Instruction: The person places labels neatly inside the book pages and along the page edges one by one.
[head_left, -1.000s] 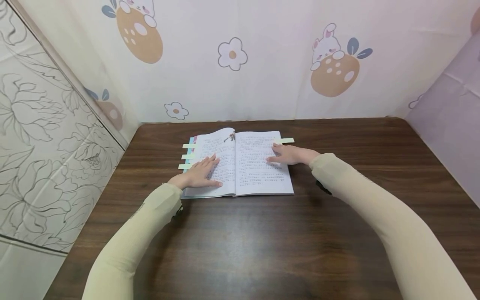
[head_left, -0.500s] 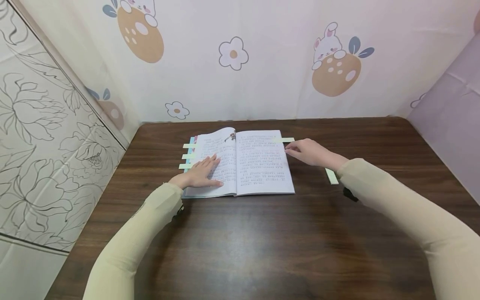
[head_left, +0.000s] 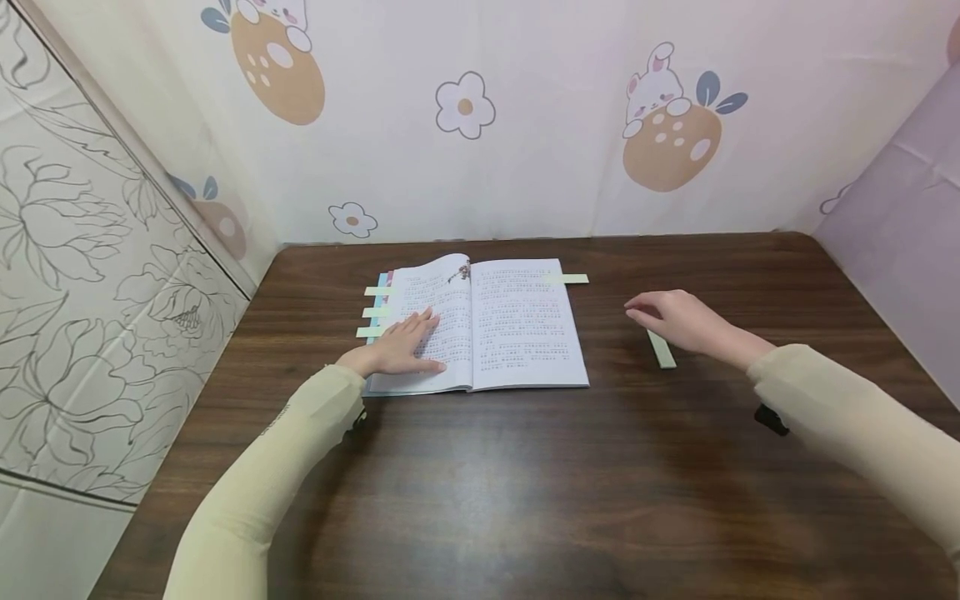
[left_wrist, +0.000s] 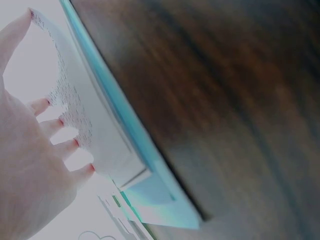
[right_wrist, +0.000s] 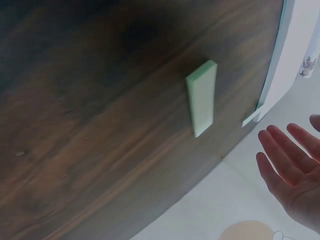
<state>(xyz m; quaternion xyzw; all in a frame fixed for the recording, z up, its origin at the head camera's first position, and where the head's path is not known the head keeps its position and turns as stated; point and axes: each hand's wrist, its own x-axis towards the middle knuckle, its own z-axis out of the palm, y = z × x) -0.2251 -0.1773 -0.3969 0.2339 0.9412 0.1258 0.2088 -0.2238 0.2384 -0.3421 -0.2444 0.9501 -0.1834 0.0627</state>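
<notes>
An open book (head_left: 525,333) lies on the wooden table, its pages covered in printed text. My left hand (head_left: 401,346) rests on the left page with fingers spread. To the right of the book, my right hand (head_left: 682,321) hovers over a narrow pale green pad of sticky notes (head_left: 663,352). Nothing shows between its fingers, which are bent loosely in the right wrist view, apart from the pad (right_wrist: 202,100). One pale sticky tab (head_left: 574,279) juts from the right page's upper edge. Several more tabs (head_left: 375,312) stick out along the book's left side. The hand hides part of the pad.
The dark wood table (head_left: 480,492) stretches around the book on every side. Behind it hangs a patterned wall cloth (head_left: 540,183). A panel with line-drawn flowers (head_left: 67,250) borders the left, and a pale cloth (head_left: 900,225) the right.
My right hand has lifted off the right page and moved right, past the page edge, to above the sticky note pad. That pad has come into sight. My left hand stays put.
</notes>
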